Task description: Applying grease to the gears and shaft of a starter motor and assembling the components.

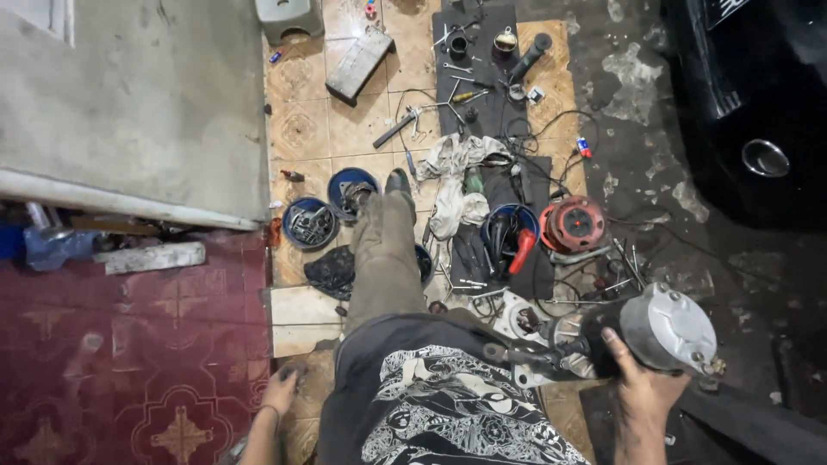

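My right hand [636, 379] grips a heavy grey metal motor part [663, 330] with a dark shaft sticking out to the left, held above the floor at the lower right. My left hand [280, 392] rests on the tiled floor at the lower left, fingers curled down, holding nothing that I can see. My outstretched leg [383, 258] in khaki trousers runs up the middle, and my black printed shirt [439, 396] fills the bottom centre.
Tools litter a black mat [482, 95]: wrenches, a screwdriver, cups. Blue bowls of parts [310, 224], a white rag [452, 181], a red cable reel [575, 224], a grey wall slab [129, 103] at left, a red carpet [129, 344], a black vehicle body [758, 103] at right.
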